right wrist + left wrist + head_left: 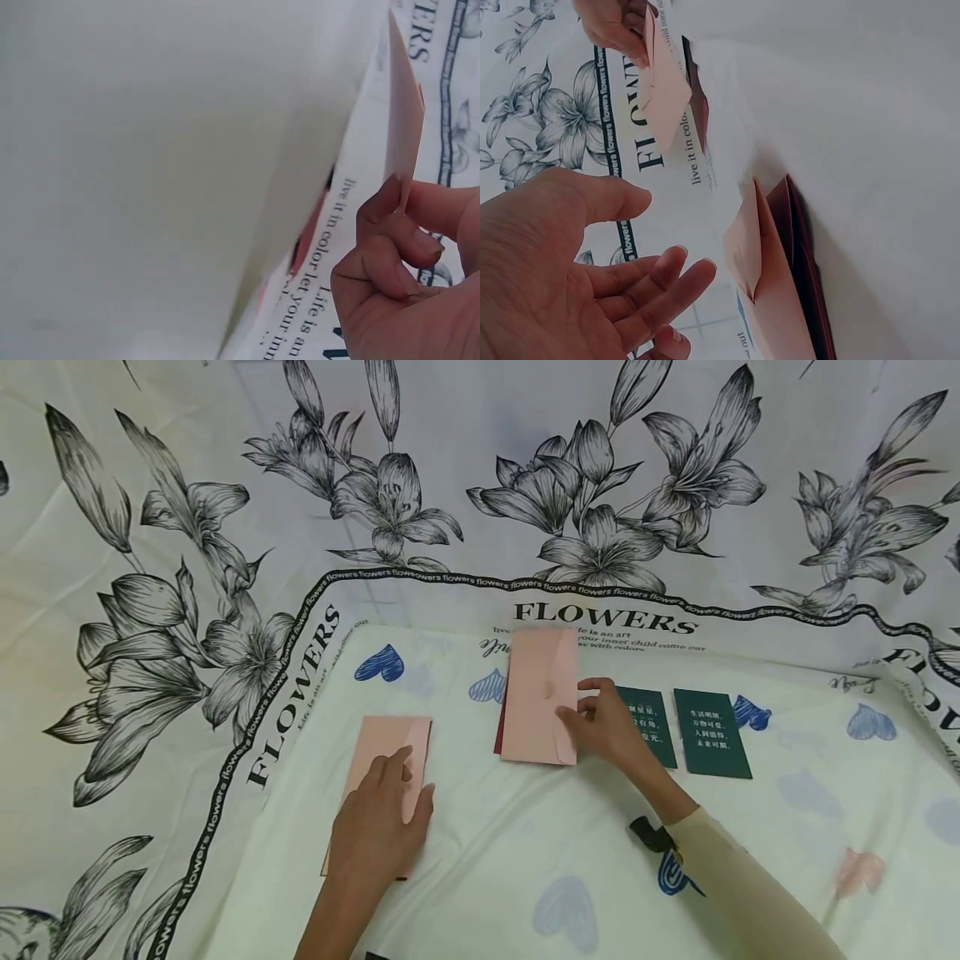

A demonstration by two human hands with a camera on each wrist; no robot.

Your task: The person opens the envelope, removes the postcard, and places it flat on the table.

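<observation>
The right hand (606, 727) pinches a pink envelope (536, 697), which could crease if squeezed hard; a second envelope (384, 737) lies below the relaxed, empty left hand (378, 822).

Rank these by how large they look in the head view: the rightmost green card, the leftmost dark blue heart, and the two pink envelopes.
1. Right pink envelope and left pink envelope: too close to rank, as the left hand hides part of the latter.
2. Rightmost green card
3. Leftmost dark blue heart
</observation>
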